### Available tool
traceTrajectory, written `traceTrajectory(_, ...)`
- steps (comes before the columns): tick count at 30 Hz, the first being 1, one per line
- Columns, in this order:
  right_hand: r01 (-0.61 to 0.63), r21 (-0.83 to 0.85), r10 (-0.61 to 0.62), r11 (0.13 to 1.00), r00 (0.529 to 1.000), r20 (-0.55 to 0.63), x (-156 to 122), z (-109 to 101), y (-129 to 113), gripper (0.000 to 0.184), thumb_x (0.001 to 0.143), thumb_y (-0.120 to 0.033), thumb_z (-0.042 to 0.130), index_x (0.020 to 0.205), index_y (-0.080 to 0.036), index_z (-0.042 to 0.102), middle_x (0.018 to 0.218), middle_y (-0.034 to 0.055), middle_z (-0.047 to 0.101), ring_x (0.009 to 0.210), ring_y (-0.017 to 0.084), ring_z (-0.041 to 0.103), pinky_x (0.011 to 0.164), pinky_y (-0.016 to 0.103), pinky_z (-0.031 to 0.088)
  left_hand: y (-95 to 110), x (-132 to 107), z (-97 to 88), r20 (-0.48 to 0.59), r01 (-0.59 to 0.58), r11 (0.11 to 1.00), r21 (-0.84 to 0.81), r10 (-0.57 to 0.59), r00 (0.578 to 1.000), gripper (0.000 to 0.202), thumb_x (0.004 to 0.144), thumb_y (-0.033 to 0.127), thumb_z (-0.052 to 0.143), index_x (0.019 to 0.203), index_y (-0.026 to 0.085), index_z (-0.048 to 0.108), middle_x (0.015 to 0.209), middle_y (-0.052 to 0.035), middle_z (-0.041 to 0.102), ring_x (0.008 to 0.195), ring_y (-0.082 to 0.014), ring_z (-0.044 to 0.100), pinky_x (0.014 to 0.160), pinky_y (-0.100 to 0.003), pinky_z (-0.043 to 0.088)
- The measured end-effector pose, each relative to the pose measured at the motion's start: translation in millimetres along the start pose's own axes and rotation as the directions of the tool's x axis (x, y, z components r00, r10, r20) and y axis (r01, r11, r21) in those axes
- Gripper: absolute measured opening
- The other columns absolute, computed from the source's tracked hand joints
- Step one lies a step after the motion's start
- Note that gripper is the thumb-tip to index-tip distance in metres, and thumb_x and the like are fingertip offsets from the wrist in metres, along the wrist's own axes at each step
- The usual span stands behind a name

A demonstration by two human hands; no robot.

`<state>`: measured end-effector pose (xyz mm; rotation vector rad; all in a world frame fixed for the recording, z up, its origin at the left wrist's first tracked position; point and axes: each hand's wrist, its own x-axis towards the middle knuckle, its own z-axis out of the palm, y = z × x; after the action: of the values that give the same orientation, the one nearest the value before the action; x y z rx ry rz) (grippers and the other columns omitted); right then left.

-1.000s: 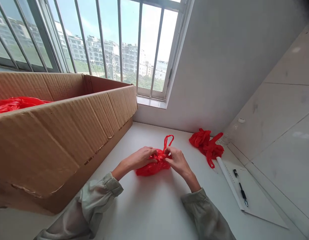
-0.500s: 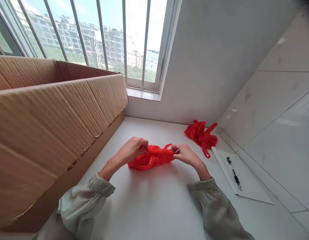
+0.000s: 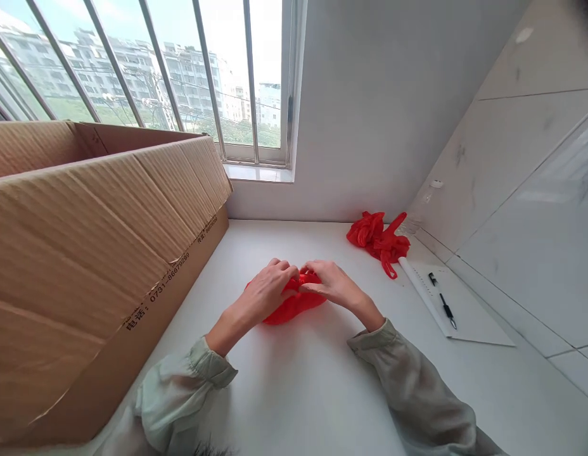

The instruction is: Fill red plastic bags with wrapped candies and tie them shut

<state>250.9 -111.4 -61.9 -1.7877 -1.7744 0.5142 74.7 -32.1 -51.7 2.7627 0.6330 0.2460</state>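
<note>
A red plastic bag (image 3: 293, 308) lies bunched on the white tabletop (image 3: 279, 386), partly covered by both hands. My left hand (image 3: 274, 285) rests over its left side, with curled fingers gripping the top folds. From the right, my right hand (image 3: 332, 282) pinches the bag near its middle, thumb stretched along the front. The fingertips of the two hands nearly meet there, and the exact folds between them are hidden.
A large open cardboard box (image 3: 108, 253) stands close on the left. At the back right lies a heap of red plastic bags (image 3: 377, 237), beside an open notebook (image 3: 469, 316) with a black pen (image 3: 443, 303) on it. A barred window (image 3: 180, 76) is behind.
Both hands have moved inward along the bag until their fingertips nearly meet, drawing its top together. The view has shifted slightly.
</note>
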Motion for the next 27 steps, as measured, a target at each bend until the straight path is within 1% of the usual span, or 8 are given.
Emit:
traceTrajectory(3, -0.032, -0.008, 0.032, 0.999, 0.999, 0.008, -1, 2, -2, 0.010, 0.078, -0.023, 0.066, 0.071, -0.020, 0.059, 0.075, -0.0017, 0.058, 0.070, 0.014, 0.050, 0.061, 0.025, 0.033, 0, 0, 3.1, 0.023, 0.027, 1.000, 0.013, -0.027, 0.999, 0.012, 0.093, 0.022, 0.046, 0.082, 0.019, 0.051, 0.084, -0.0063, 0.058, 0.082, -0.0232, 0.050, 0.067, -0.031, 0.039)
traceTrajectory(11, -0.054, 0.190, 0.056, 0.980, 0.998, -0.008, -4, -15, -2, 0.009, 0.074, -0.028, 0.061, 0.069, -0.021, 0.056, 0.072, -0.0025, 0.059, 0.067, 0.013, 0.051, 0.058, 0.024, 0.036, -18, -2, -25.5, -0.004, -0.007, 0.975, -0.222, 0.006, 1.000, 0.007, 0.081, 0.020, 0.053, 0.073, 0.019, 0.053, 0.075, 0.0019, 0.053, 0.066, -0.0134, 0.044, 0.061, -0.025, 0.032)
traceTrajectory(16, -0.163, 0.173, 0.165, 0.971, 0.986, 0.004, -8, -34, 5, 0.005, 0.069, -0.025, 0.058, 0.069, -0.021, 0.054, 0.070, -0.0029, 0.058, 0.064, 0.013, 0.054, 0.052, 0.023, 0.034, -34, -10, -53.2, -0.036, 0.064, 0.944, -0.323, -0.080, 0.996, 0.014, 0.081, 0.033, 0.058, 0.076, 0.021, 0.061, 0.079, 0.0025, 0.060, 0.077, -0.0149, 0.052, 0.073, -0.026, 0.040)
traceTrajectory(19, -0.159, 0.129, 0.152, 0.979, 0.986, 0.069, -14, -46, 10, 0.005, 0.069, -0.024, 0.058, 0.068, -0.021, 0.054, 0.068, -0.0030, 0.058, 0.066, 0.014, 0.057, 0.051, 0.022, 0.034, -39, -15, -63.4, -0.038, 0.140, 0.911, -0.389, -0.168, 0.985, 0.020, 0.081, 0.039, 0.060, 0.075, 0.020, 0.060, 0.081, 0.0018, 0.062, 0.080, -0.0163, 0.055, 0.078, -0.028, 0.044)
traceTrajectory(22, -0.137, 0.090, 0.122, 0.987, 0.981, 0.149, -21, -51, 9, 0.009, 0.069, -0.026, 0.063, 0.076, -0.022, 0.061, 0.077, -0.0006, 0.062, 0.074, 0.017, 0.060, 0.054, 0.023, 0.039, -35, -18, -62.1, 0.038, 0.125, 0.918, -0.377, -0.120, 0.992, 0.018, 0.082, 0.039, 0.060, 0.083, 0.021, 0.059, 0.091, 0.0008, 0.063, 0.084, -0.0173, 0.056, 0.076, -0.027, 0.045)
traceTrajectory(24, -0.148, 0.093, 0.133, 0.985, 0.979, 0.157, -23, -48, 2, 0.025, 0.068, -0.031, 0.070, 0.091, -0.023, 0.066, 0.087, 0.0016, 0.066, 0.079, 0.018, 0.061, 0.058, 0.024, 0.043, -26, -19, -56.3, 0.056, 0.077, 0.943, -0.324, -0.062, 0.996, 0.019, 0.081, 0.035, 0.063, 0.096, 0.023, 0.059, 0.105, -0.0001, 0.063, 0.093, -0.0189, 0.057, 0.078, -0.027, 0.045)
traceTrajectory(26, -0.154, 0.124, 0.132, 0.980, 0.977, 0.167, -23, -41, -8, 0.033, 0.068, -0.037, 0.073, 0.099, -0.025, 0.067, 0.086, 0.0008, 0.066, 0.074, 0.017, 0.059, 0.057, 0.024, 0.041, -12, -19, -49.4, 0.041, 0.033, 0.966, -0.257, -0.023, 0.999, 0.026, 0.081, 0.029, 0.064, 0.106, 0.026, 0.057, 0.115, -0.0001, 0.061, 0.102, -0.0202, 0.055, 0.079, -0.026, 0.044)
traceTrajectory(27, -0.149, 0.143, 0.123, 0.978, 0.976, 0.180, -22, -37, -12, 0.029, 0.070, -0.038, 0.072, 0.095, -0.025, 0.068, 0.081, -0.0009, 0.065, 0.069, 0.015, 0.056, 0.055, 0.024, 0.039, -4, -18, -46.3, 0.036, 0.013, 0.974, -0.226, -0.005, 0.999, 0.025, 0.082, 0.026, 0.063, 0.106, 0.026, 0.057, 0.115, 0.0000, 0.061, 0.103, -0.0204, 0.054, 0.078, -0.026, 0.044)
